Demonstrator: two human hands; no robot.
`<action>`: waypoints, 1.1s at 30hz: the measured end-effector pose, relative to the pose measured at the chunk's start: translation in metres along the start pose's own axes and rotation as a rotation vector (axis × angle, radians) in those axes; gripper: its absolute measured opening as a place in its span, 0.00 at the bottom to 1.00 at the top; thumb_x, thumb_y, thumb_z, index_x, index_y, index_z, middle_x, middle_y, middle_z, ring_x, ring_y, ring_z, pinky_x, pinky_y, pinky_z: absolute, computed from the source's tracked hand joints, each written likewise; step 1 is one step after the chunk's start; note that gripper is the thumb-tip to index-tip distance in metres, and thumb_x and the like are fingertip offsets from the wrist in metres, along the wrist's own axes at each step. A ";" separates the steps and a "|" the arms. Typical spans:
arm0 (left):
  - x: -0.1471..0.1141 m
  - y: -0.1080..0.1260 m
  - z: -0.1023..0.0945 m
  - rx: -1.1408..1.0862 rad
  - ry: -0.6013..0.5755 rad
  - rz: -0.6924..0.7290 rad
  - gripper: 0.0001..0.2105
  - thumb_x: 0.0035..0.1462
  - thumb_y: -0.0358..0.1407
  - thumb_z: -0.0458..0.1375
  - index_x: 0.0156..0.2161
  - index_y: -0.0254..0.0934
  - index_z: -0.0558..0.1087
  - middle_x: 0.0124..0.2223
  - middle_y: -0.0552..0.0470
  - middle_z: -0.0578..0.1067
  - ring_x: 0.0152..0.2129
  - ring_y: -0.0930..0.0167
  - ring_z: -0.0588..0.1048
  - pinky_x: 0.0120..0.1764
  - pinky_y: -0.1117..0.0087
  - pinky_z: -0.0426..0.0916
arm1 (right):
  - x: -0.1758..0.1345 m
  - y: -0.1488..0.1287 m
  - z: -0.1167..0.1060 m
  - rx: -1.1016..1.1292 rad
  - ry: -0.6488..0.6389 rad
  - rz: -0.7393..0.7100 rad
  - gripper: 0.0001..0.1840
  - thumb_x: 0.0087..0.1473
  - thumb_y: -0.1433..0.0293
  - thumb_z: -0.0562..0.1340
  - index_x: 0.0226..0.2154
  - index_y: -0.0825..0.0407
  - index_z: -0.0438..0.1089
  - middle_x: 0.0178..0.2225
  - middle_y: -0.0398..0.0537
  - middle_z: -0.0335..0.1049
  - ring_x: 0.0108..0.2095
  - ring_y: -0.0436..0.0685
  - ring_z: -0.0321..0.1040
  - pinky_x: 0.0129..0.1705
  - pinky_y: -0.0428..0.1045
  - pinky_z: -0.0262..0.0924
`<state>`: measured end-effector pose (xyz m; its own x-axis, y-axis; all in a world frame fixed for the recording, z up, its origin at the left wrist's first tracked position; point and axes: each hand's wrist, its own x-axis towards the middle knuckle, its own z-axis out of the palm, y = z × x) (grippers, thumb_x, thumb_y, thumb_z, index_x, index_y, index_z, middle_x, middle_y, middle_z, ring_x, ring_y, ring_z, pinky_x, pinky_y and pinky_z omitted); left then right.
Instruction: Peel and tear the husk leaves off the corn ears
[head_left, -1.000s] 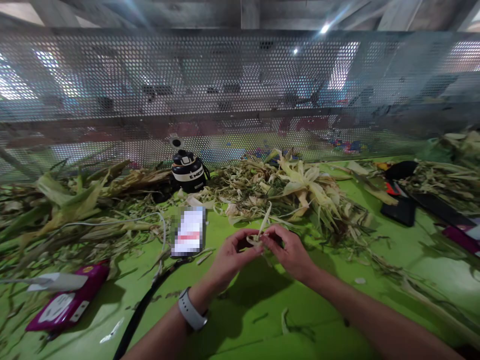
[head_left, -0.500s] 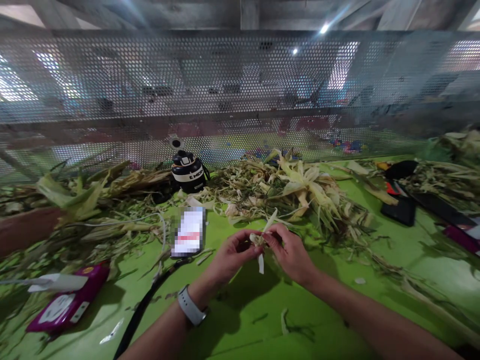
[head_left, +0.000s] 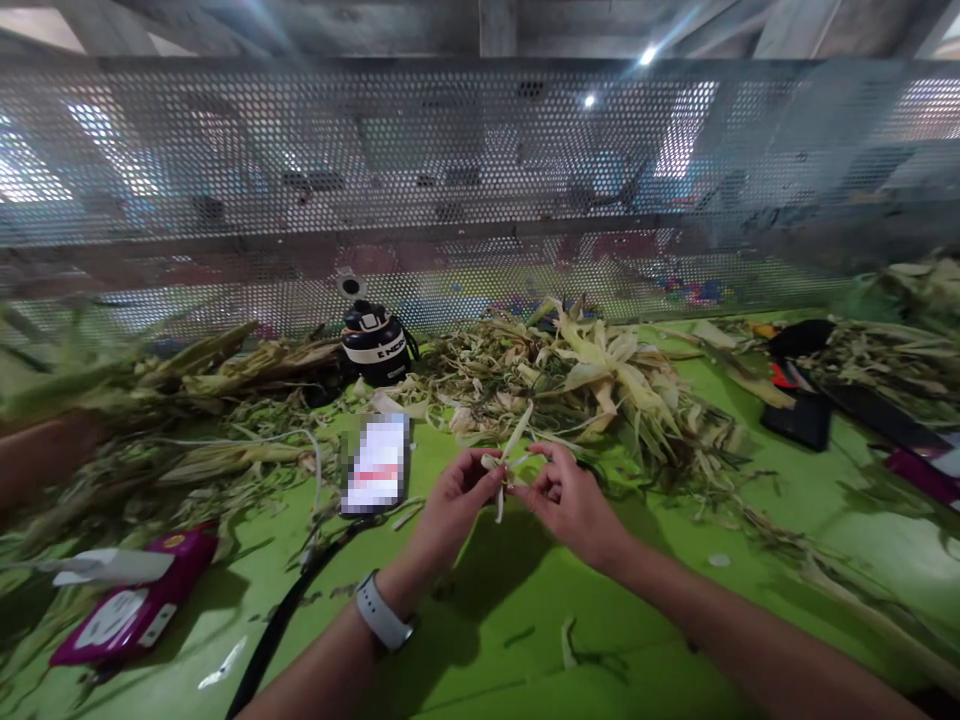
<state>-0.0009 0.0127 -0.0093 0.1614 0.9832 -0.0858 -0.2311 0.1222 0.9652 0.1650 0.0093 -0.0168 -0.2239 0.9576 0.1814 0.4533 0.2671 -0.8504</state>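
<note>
A small twist of pale corn husk strips (head_left: 516, 432) is held above the green table, its ends sticking up and hanging down. My left hand (head_left: 459, 505) pinches the bunched middle between thumb and fingers; a pale watch band circles that wrist. Close beside it, my right hand (head_left: 568, 505) has its other fingers curled while thumb and index finger are at the loose right-hand end of a strip. The exact grip of these fingertips is partly hidden. Behind both hands lies a heap of dried corn husks (head_left: 495, 375).
Left of my hands lies a phone (head_left: 377, 465) with a blurred screen, near a black strap (head_left: 289, 610). A magenta device (head_left: 139, 600) sits at lower left. A black bottle (head_left: 375, 345) stands before the perforated metal screen (head_left: 465, 170). Another person's arm (head_left: 45, 455) reaches in from the left.
My right hand has drawn slightly apart from the left, its index finger more extended. The husk twist has shifted left with my left hand. The other person's arm and husk moved left.
</note>
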 end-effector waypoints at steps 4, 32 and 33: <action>0.003 -0.001 -0.002 0.117 0.108 0.090 0.14 0.49 0.38 0.62 0.40 0.36 0.69 0.28 0.56 0.69 0.27 0.75 0.68 0.32 0.75 0.64 | -0.002 -0.003 -0.003 -0.347 0.032 -0.252 0.08 0.59 0.67 0.55 0.38 0.53 0.67 0.29 0.47 0.67 0.29 0.54 0.64 0.32 0.49 0.58; -0.004 0.003 0.001 0.028 -0.202 -0.042 0.14 0.47 0.39 0.65 0.38 0.37 0.71 0.31 0.54 0.74 0.30 0.73 0.70 0.37 0.71 0.63 | 0.003 -0.011 -0.015 -0.076 0.057 -0.209 0.10 0.59 0.63 0.54 0.31 0.51 0.64 0.25 0.43 0.67 0.25 0.50 0.64 0.28 0.45 0.56; -0.003 0.003 0.000 0.011 -0.199 -0.051 0.14 0.46 0.39 0.66 0.37 0.37 0.71 0.30 0.54 0.74 0.29 0.74 0.70 0.36 0.72 0.63 | 0.003 -0.011 -0.015 -0.044 0.043 -0.180 0.10 0.59 0.62 0.54 0.31 0.51 0.64 0.25 0.43 0.67 0.24 0.50 0.63 0.27 0.45 0.56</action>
<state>-0.0017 0.0098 -0.0063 0.3594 0.9293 -0.0852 -0.2071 0.1684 0.9637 0.1723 0.0104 0.0006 -0.2680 0.8975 0.3503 0.4465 0.4380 -0.7803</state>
